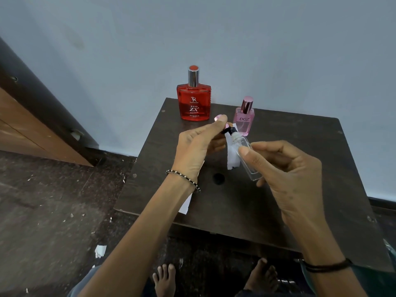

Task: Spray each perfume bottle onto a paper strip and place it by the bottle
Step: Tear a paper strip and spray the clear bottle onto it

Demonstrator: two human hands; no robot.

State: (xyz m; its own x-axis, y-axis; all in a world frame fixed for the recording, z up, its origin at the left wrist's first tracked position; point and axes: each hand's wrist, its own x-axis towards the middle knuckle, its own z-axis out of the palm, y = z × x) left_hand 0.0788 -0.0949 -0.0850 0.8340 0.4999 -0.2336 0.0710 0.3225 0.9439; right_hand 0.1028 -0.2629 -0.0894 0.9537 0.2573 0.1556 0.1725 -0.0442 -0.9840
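Observation:
My right hand grips a small clear glass perfume bottle, tilted with its black sprayer toward the left. My left hand pinches a pink cap at the fingertips and holds a white paper strip that hangs down right beside the bottle's nozzle. A red ZX perfume bottle stands upright at the table's far edge. A pink DGZ bottle stands capped to its right, just behind my hands.
The dark wooden table has a round hole near its middle. Another white paper piece lies under my left forearm at the table's left edge. Paper scraps litter the floor. My bare feet show below the table.

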